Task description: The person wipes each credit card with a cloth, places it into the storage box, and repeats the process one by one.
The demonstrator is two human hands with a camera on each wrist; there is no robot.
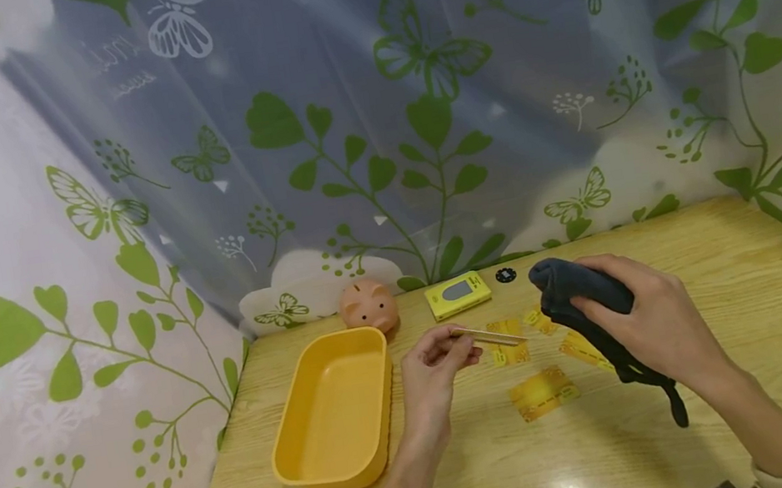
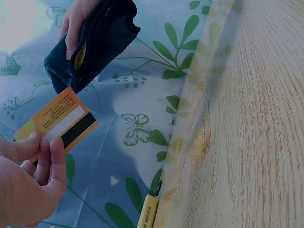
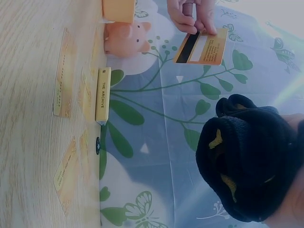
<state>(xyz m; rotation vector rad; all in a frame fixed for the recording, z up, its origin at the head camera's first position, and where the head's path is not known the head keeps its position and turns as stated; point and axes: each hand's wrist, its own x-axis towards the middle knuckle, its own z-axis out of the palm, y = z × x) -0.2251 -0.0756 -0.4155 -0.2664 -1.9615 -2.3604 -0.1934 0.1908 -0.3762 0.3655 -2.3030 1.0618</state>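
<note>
In the left hand [image 1: 428, 378], an orange card [image 2: 69, 114] is pinched near one end.

Left hand [image 2: 33, 183]: I am seeing its fingers pinching an orange card [image 2: 59, 114] by its lower end.
Card face: it is showing me a black stripe, a pale strip and rows of tiny dark print.
Dark pouch [image 2: 102, 40]: it is slanting above the card, a yellow sliver showing; I am not able to tell whether they are touching.
Right hand [image 2: 77, 21]: it is gripping the pouch, running out at the top.
Desk [image 2: 256, 118]: its wood grain is filling my right side.
Flat cards [image 2: 201, 142]: they are lying near the desk's edge, blurring.
Yellow box [image 2: 148, 213]: it is poking in at the bottom, reading "ARCHIVE".
Curtain [image 2: 97, 175]: its green leaves and butterflies are forming my backdrop.
</note>
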